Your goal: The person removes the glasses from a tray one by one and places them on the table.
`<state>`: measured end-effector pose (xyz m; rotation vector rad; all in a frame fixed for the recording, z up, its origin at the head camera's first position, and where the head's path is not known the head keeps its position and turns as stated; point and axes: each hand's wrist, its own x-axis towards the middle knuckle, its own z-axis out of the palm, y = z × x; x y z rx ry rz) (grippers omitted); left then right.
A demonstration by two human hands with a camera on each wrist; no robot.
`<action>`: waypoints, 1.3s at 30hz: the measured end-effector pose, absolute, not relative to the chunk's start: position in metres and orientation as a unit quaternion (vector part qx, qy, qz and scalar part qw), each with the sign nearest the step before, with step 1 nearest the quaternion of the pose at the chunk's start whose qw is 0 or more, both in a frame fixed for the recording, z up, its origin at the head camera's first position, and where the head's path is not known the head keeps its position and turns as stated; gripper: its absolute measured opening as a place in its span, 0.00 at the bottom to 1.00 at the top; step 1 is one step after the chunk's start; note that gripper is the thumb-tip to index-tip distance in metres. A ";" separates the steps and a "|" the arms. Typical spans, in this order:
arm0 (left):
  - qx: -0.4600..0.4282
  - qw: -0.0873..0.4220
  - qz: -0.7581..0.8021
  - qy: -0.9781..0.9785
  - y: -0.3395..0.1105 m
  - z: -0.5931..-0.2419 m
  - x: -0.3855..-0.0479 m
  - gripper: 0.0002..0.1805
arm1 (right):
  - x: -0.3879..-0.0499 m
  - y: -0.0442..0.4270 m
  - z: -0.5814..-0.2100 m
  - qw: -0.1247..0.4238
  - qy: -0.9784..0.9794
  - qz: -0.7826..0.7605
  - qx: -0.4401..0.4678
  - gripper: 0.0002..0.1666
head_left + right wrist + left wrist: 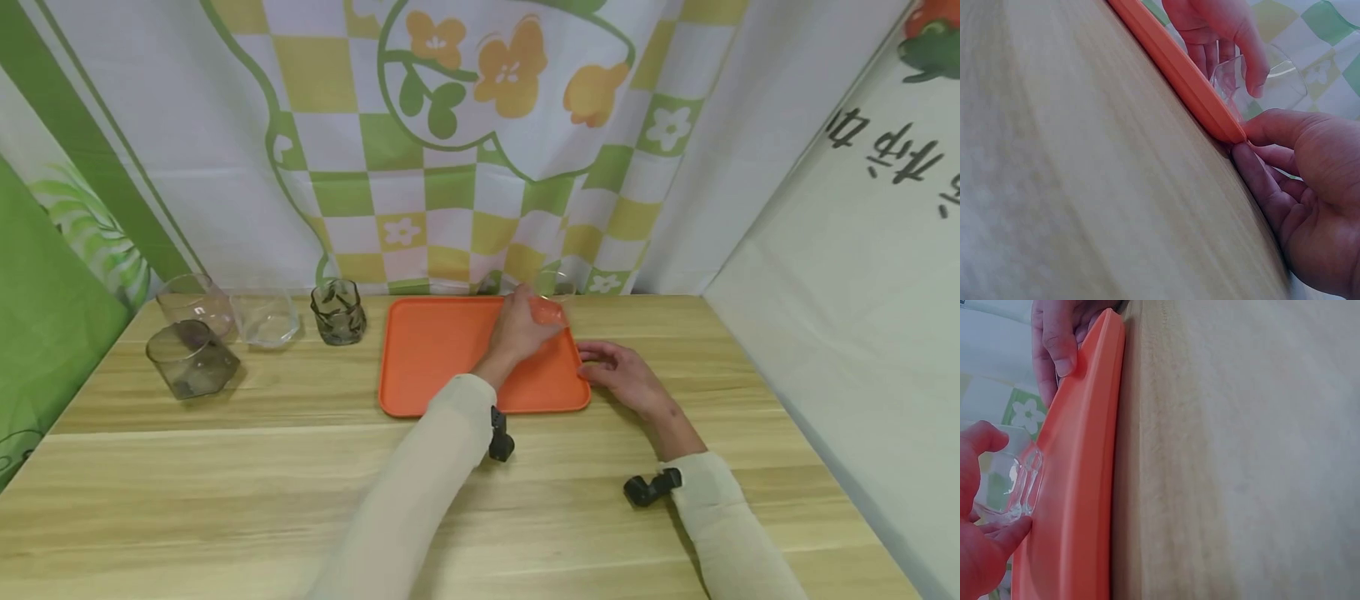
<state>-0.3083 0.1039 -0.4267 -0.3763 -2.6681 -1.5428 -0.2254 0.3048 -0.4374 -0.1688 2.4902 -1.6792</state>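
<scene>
A clear drinking glass (553,287) stands at the back right of an orange tray (442,358). My left hand (517,327) holds this glass low down, thumb on one side and fingers on the other; the left wrist view shows its see-through base (1027,481) against the tray. At the tray's right edge is my right hand (621,375). In the right wrist view, the thumb and fingers of the right hand (1316,181) pinch the orange rim near a corner. Some fingers of both hands are hidden.
Left of the tray stand a dark wavy glass (339,312), a clear glass (266,317), a pinkish glass (197,302) and a grey angular glass (193,362). A patterned curtain (450,192) hangs along the back edge of the wooden table (225,500).
</scene>
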 end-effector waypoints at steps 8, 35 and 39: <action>-0.139 0.030 -0.482 -0.865 0.092 -0.424 -0.304 0.44 | -0.228 0.303 -0.438 0.065 0.829 -0.553 -0.057 0.30; -0.163 0.023 -0.496 -0.853 -0.004 -0.398 -0.266 0.45 | -0.229 0.307 -0.438 0.072 0.836 -0.543 -0.042 0.31; -0.152 0.027 -0.489 -0.858 -0.024 -0.395 -0.259 0.46 | -0.228 0.306 -0.439 0.072 0.835 -0.544 -0.043 0.32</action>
